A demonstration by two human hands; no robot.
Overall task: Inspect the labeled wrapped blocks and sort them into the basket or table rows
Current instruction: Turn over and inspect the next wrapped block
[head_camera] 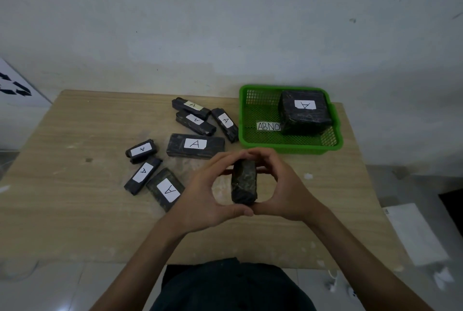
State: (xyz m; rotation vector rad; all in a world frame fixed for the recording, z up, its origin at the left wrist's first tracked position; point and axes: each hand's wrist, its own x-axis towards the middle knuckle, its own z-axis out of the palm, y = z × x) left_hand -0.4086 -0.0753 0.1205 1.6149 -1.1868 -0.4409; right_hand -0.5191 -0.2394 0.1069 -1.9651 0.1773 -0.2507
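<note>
Both hands hold one black wrapped block [244, 181] above the table's middle, no label showing on its upper face. My left hand [203, 193] grips it from the left, my right hand [283, 188] from the right, thumbs under its near end. Several black blocks with white "A" labels lie loose to the left, among them a long one [195, 145] and a nearer one [165, 189]. A green basket [253, 140] at the back right holds a large labelled block [304, 111] and a paper tag reading "ABNO" [268, 126].
The wooden table [75, 198] stands against a white wall. Its right edge runs close behind the basket. White papers [416, 233] lie on the floor to the right, and a white sheet with black marks [15, 85] is at the far left.
</note>
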